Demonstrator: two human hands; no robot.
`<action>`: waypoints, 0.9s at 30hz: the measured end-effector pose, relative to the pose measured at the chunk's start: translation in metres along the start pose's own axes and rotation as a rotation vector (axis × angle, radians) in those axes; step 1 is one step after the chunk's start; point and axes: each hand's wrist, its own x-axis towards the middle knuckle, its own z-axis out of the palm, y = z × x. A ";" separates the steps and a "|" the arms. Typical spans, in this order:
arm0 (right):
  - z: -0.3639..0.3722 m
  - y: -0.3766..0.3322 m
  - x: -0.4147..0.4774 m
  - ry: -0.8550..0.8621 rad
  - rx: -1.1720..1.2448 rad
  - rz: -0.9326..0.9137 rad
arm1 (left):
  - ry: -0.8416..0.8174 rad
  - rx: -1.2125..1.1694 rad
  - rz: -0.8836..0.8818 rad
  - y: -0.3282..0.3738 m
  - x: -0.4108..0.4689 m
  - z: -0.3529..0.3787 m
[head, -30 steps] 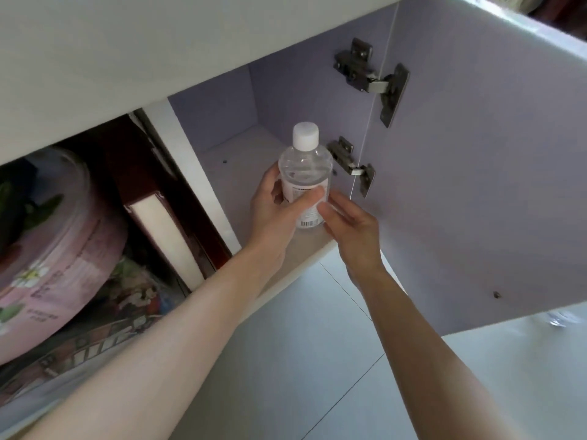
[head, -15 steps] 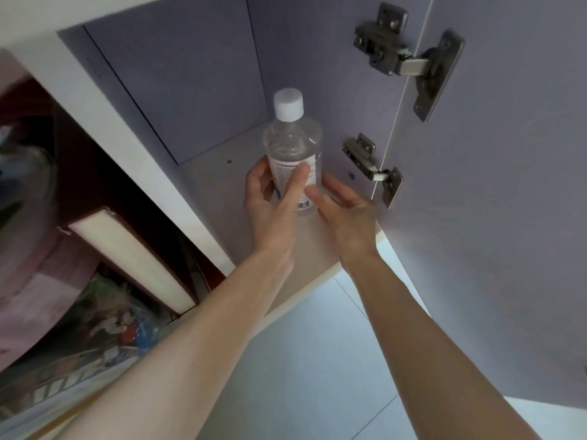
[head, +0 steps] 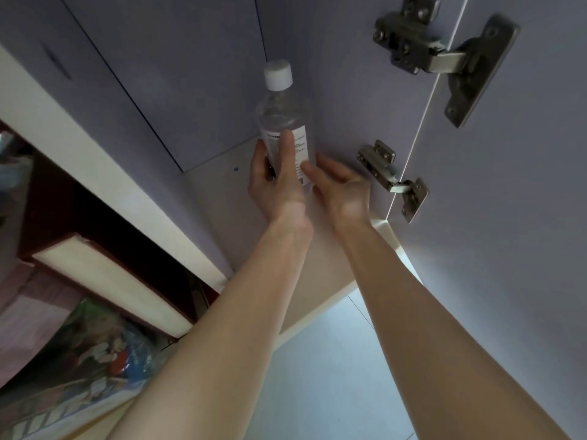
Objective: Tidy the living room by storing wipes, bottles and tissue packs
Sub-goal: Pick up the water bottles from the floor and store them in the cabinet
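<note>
A clear plastic bottle [head: 283, 115] with a white cap and a white label stands upright deep inside the open cabinet, near its right wall. My left hand [head: 275, 182] wraps the bottle's lower half from the front, thumb across the label. My right hand [head: 341, 185] is beside the bottle on the right, fingers spread, its fingertips touching the bottle's lower edge. The bottle's base is hidden behind my hands.
The cabinet shelf [head: 219, 185] is pale. The open door [head: 514, 217] hangs on the right with two metal hinges [head: 394, 179]. A white divider [head: 104, 185] separates the left compartment, which holds a thick book [head: 108, 281] and colourful packaging [head: 95, 350]. Tiled floor [head: 324, 369] lies below.
The bottle has gone further back into the cabinet with both hands, and the view has come closer. My right hand has loosened to a spread touch.
</note>
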 end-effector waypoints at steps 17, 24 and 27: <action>0.034 0.008 0.038 0.052 0.011 -0.078 | 0.000 -0.145 0.038 -0.009 0.039 0.020; 0.038 0.008 0.042 0.063 0.021 -0.089 | 0.057 -0.174 -0.013 -0.010 0.043 0.020; 0.035 0.009 0.041 0.056 0.020 -0.064 | 0.084 -0.160 -0.016 -0.013 0.040 0.017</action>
